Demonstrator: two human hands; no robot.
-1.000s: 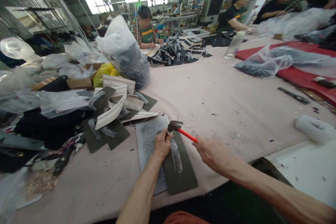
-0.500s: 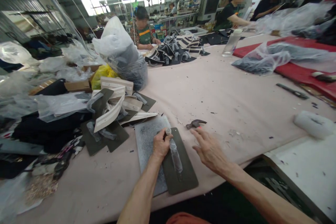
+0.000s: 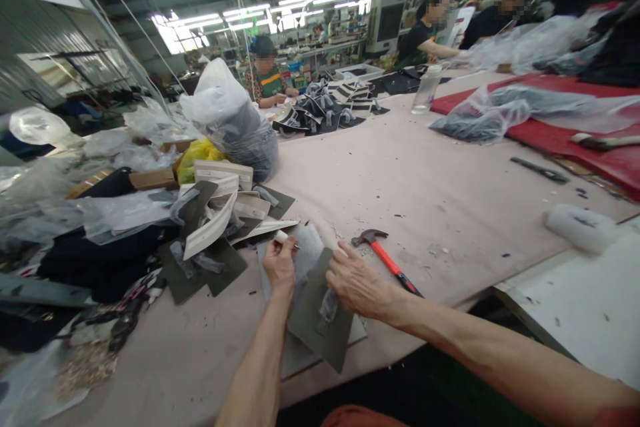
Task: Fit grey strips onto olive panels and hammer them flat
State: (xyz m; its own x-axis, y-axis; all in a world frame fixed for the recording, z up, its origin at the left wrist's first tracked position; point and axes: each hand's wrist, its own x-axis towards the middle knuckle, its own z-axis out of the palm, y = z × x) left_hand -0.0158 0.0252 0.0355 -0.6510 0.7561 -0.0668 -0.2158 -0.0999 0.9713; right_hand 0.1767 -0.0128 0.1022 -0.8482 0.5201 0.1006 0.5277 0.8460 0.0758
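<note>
My left hand (image 3: 281,267) is closed on a small white-topped punch tool (image 3: 283,237), whose metal tip points right. It is above the grey slab (image 3: 307,247). With fingers bent at its upper right edge, my right hand (image 3: 353,280) grips a dark olive panel (image 3: 320,320), which is tilted over the slab. A wrapped handle (image 3: 329,307) is fixed on the panel. Just right of my right hand, a claw hammer (image 3: 387,259) with a red and black handle lies on the table.
Olive and cream panels (image 3: 215,227) are heaped at the left, before a stuffed plastic bag (image 3: 230,113). A clear bottle (image 3: 427,90) stands farther back. A foam roll (image 3: 580,230) lies at the right. People sit or stand across the table (image 3: 350,173).
My left hand has moved left with the tool, off the panel. My right hand has taken hold of the panel, which is now turned and tilted. The hammer's handle is now uncovered.
</note>
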